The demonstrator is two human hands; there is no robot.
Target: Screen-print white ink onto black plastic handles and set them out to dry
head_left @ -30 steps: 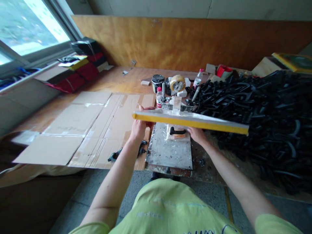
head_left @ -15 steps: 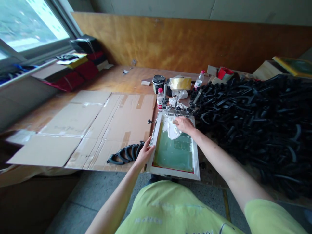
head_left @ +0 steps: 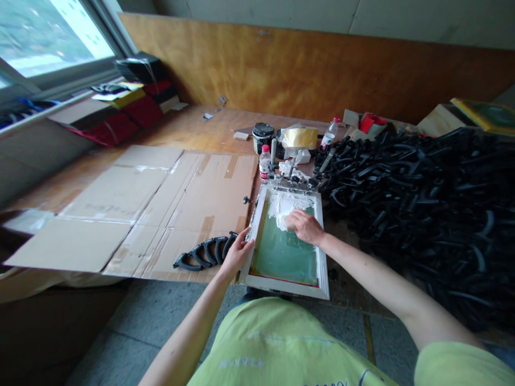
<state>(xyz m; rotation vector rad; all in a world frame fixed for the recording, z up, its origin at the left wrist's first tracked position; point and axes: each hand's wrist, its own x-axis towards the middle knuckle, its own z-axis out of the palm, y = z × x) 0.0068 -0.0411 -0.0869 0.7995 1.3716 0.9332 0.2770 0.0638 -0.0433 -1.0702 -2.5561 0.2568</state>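
A screen printing frame with white edges and green mesh lies in front of me. White ink is smeared over the far part of its mesh. My left hand grips the left edge of the frame, thumb on top. Over the mesh, at the near side of the ink, my right hand is closed with its fingers pressed together; what they hold is hidden behind them. Several curved black plastic parts lie in a row on cardboard beside my left hand.
Flattened cardboard covers the table to the left. A large heap of black plastic parts fills the right side. Behind the frame stand a red-capped bottle, a black tub and a yellow-topped bundle.
My right hand has moved toward me over the mesh, from the far end of the frame to the near side of the ink. My left hand stays on the frame's edge.
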